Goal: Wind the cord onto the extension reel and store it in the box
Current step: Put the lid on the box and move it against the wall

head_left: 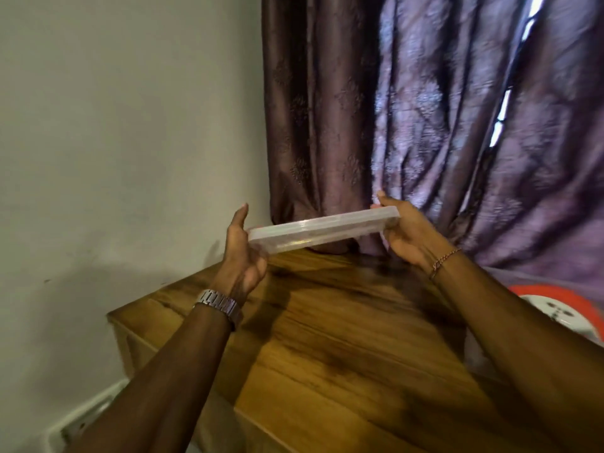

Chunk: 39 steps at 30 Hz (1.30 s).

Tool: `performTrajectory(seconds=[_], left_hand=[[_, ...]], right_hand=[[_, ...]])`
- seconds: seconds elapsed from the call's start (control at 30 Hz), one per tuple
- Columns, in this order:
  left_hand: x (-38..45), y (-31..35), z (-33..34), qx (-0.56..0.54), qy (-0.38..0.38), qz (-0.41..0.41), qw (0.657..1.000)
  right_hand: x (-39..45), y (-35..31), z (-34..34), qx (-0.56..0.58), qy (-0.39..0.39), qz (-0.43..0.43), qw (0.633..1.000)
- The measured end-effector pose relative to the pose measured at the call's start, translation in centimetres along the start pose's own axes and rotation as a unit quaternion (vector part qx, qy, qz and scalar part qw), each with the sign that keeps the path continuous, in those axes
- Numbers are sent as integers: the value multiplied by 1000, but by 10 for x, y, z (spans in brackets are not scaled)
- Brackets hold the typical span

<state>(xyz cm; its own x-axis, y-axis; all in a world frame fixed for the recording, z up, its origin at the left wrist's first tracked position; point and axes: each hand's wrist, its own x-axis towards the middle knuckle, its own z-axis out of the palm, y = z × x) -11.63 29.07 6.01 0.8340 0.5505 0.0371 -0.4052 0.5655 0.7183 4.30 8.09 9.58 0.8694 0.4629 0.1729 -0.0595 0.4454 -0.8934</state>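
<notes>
Left hand [243, 253] and right hand [403, 232] gripped the clear lid's [323, 232] ends; it looked light, stiff and slippery.

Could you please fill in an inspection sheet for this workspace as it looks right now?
Surface: wooden table, bare where visible, with hand shadows across it.
Job's things: clear plastic lid held in the air above the table, nearly level, its right end a little higher; orange and white reel partly visible at the right edge, behind the right forearm. The box itself is not seen.
Clutter: nothing seen.
Grippers: left hand grips the lid's left end; right hand grips its right end.
Cables: nothing seen; no cord is visible.
Surroundings: pale wall on the left, purple curtain behind the table, daylight showing through its gaps.
</notes>
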Motion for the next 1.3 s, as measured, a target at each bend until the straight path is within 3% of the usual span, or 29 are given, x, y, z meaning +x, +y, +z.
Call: performTrajectory(seconds=[0.13,0.4,0.53,0.63,0.93,1.3], left_hand=[[-4,-13,40,27,-81,-45,995],[-8,-75,120,174,-187,-116,960],[-21,-121,162,272,-244,-112,924],[-32,-151,181,252,-297,-156,908],[-46,-206,190,327,-307,-116,887],[-45,-213,178,289,-300,-153,896]], right_hand=[[-26,-34,-36,-105,6,-71,992],[-93,-95,-117,-150,105,23,983],[-126,-117,-166,-292,238,-42,925],[-149,-126,-200,-410,278,-48,867],[-189,-118,-249,-477,303,-4,825],[-192,-103,-251,-501,306,19,809]])
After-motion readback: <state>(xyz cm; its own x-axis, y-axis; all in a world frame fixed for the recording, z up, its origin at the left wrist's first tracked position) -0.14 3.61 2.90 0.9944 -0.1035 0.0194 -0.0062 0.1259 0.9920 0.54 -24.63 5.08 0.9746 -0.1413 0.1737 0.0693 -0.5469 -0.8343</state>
